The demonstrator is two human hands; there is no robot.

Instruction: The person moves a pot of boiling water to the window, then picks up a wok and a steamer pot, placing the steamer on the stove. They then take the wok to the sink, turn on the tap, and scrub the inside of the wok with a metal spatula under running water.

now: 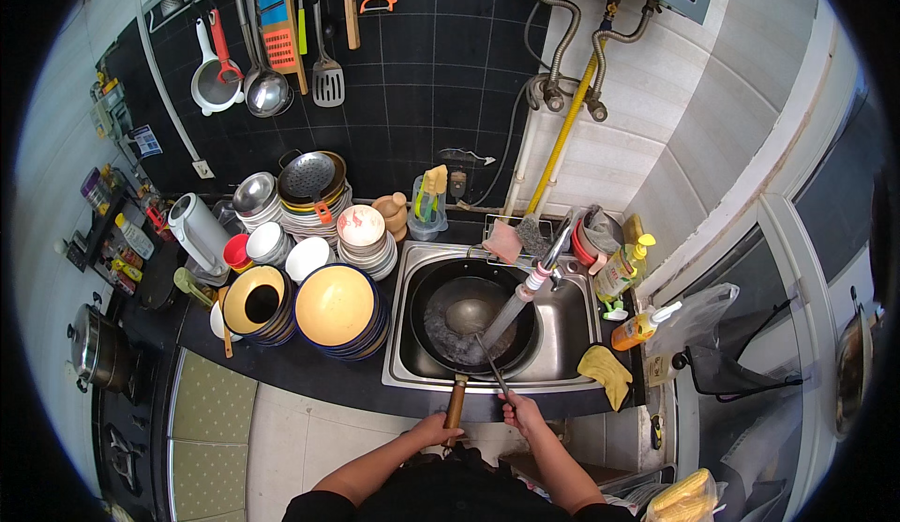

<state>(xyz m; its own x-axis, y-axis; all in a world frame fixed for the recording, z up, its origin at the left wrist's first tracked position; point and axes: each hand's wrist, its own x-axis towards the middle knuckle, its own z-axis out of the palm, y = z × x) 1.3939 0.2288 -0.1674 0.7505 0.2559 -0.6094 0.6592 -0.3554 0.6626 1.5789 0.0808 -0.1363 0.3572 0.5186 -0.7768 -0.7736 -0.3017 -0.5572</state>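
A black wok point(429, 311) with cloudy water in it rests over the stainless steel sink point(573, 332). My left hand point(437, 429) grips its wooden handle point(455, 404) at the near side. Closed around the thin metal handle of a ladle point(494, 367) is my right hand point(522, 413). The ladle's round bowl point(470, 316) sits in the water inside the wok. Above it, the faucet point(564, 230) carries a pale extension hose point(508, 319) that points down into the wok.
Stacked enamel bowls point(336, 304) and smaller white bowls point(309, 258) crowd the counter left of the sink. On the right stand a dish soap bottle point(619, 272) and an orange spray bottle point(633, 328). A yellow cloth point(606, 374) drapes over the counter edge. Utensils, including a slotted turner point(328, 84), hang above.
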